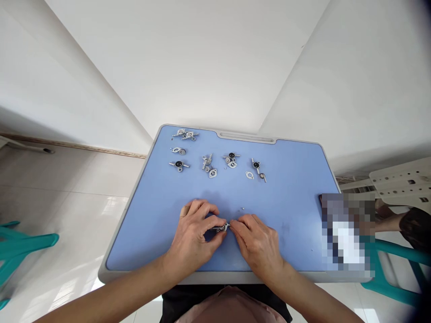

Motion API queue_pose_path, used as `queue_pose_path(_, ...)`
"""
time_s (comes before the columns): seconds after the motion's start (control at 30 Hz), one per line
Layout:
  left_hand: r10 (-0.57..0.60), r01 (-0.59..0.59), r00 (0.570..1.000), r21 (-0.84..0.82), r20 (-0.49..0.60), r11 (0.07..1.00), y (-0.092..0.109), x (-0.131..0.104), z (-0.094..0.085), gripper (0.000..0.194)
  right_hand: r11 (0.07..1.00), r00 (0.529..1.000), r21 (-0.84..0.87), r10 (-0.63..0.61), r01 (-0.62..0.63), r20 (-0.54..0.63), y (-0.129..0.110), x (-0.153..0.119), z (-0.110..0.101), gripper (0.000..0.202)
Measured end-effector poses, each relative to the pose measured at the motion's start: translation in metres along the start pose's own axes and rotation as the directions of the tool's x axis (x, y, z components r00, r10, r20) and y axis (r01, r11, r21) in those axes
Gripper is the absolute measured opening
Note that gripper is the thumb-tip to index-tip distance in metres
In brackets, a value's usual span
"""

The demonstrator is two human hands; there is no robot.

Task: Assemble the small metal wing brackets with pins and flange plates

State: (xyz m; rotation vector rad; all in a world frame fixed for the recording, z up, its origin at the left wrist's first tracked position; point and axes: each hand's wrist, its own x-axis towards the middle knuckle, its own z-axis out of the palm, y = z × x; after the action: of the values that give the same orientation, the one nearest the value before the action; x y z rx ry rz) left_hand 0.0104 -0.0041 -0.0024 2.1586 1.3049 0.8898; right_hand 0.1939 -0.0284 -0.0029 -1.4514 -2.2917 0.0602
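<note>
My left hand [198, 229] is closed in a pinch on a small silvery metal fitting [221, 228] just above the near middle of the table. Thin stubs stick out of the fitting's sides, and part of it is hidden by my fingers. At its right end my right hand [256, 240] has thumb and fingertips pressed together; whether they grip the fitting's end or a tiny separate piece cannot be made out. A tiny metal piece [243, 208] lies on the blue tabletop just beyond my right fingers.
Across the blue table [151, 202] lie more metal fittings, some with black round centres [178, 164], and flat oval plates [249, 175]. A blurred-out patch [348, 237] covers the right edge. Teal stools [27, 246] stand at both sides; another person's arm [387, 223] shows at right.
</note>
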Motion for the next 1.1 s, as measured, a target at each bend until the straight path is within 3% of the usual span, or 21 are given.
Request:
queue_pose_path(0.5, -0.007, 0.009, 0.998, 0.021, -0.065, 1.0, -0.0017, -0.0066, 0.0041, 0.012, 1.0, 1.0, -0.016, -0.019, 0.019, -0.013, -0.0003, -0.0003, 0.001, 0.018)
queue_pose_path(1.1, -0.021, 0.02, 0.998, -0.01, -0.063, 1.0, -0.0036, -0.0061, 0.0031, 0.013, 1.0, 1.0, -0.018, -0.019, 0.019, 0.008, -0.0014, 0.0015, -0.0029, 0.021)
